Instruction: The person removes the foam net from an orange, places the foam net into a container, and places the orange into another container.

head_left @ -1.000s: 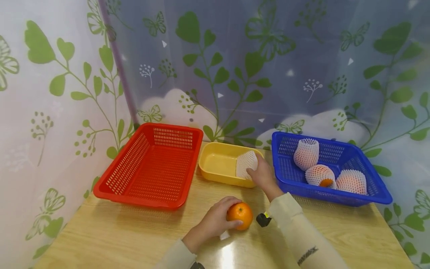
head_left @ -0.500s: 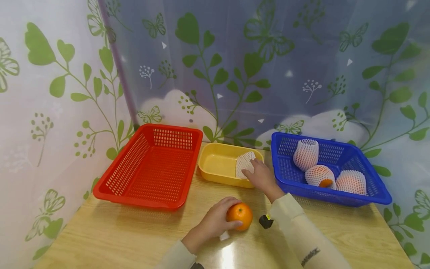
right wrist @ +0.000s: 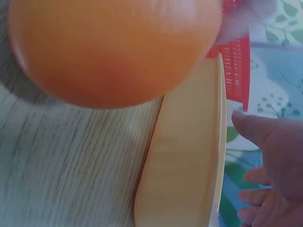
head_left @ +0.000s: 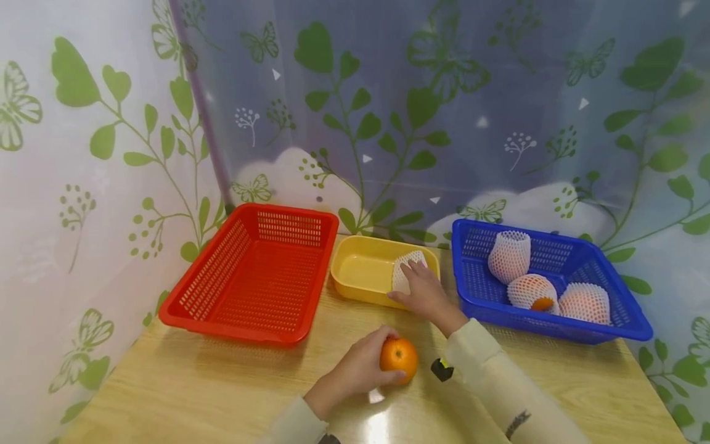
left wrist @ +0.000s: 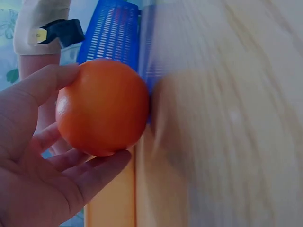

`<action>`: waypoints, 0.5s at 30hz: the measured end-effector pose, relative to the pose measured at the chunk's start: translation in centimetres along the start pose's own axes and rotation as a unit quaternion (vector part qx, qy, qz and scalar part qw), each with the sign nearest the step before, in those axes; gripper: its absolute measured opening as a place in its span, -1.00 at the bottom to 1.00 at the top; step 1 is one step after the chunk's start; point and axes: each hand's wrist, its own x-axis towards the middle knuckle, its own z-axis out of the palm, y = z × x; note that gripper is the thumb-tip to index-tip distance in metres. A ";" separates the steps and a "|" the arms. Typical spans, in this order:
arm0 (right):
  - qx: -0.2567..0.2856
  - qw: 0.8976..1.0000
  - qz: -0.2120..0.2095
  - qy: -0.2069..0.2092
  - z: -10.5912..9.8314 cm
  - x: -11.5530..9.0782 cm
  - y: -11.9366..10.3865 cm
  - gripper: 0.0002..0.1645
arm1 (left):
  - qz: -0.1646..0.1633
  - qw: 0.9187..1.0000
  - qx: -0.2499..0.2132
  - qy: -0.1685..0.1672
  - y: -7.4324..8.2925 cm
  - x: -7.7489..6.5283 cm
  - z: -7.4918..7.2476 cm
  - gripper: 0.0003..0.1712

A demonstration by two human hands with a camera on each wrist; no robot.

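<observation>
so the left hand [head_left: 362,364] is curled round an orange [head_left: 399,361], while the right hand [head_left: 426,296], fingers loosely spread, is right over the foam net [head_left: 397,280] in the yellow tray [head_left: 360,293]

The head view is bright and evenly lit, with white glare on the table [head_left: 222,394], on the near side of the orange [head_left: 402,361]. The left wrist view looks dimmer and bluish, a soft brown shadow falling beside the orange. In the right wrist view, the left hand [right wrist: 247,18] beside the orange blurs hazily.
</observation>
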 end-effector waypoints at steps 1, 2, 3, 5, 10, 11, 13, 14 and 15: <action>-0.003 1.000 -0.017 0.004 0.0 0.0 -0.2 -0.06 | 0.003 1.000 0.008 -0.006 0.1 0.0 -0.1 -0.32; -0.004 0.999 -0.031 0.007 0.0 0.0 -0.4 -0.04 | 0.009 1.000 0.018 -0.011 0.2 -0.1 -0.3 -0.31; -0.002 0.999 -0.045 0.009 0.0 0.0 -0.7 -0.02 | 0.014 0.999 0.032 -0.017 0.3 -0.2 -0.5 -0.30; 0.002 0.998 -0.068 0.010 0.0 0.0 -1.1 0.02 | 0.019 0.998 0.054 -0.031 0.7 -0.5 -1.0 -0.28; -0.001 0.991 -0.131 0.023 0.4 0.1 -1.9 0.04 | 0.026 0.995 0.076 -0.058 2.0 -1.7 -2.8 -0.29; -0.002 0.989 -0.142 0.026 0.4 0.2 -2.1 0.03 | 0.026 0.995 0.077 -0.062 2.2 -2.0 -3.2 -0.31; -0.005 0.987 -0.159 0.027 0.6 0.4 -2.4 0.04 | 0.025 0.994 0.079 -0.071 2.7 -2.6 -4.2 -0.33; -0.006 0.986 -0.166 0.026 0.7 0.5 -2.6 0.04 | 0.024 0.994 0.080 -0.075 2.9 -2.9 -4.8 -0.34; -0.005 0.985 -0.172 0.025 0.7 0.7 -2.8 0.05 | 0.024 0.993 0.080 -0.079 3.0 -3.1 -5.3 -0.35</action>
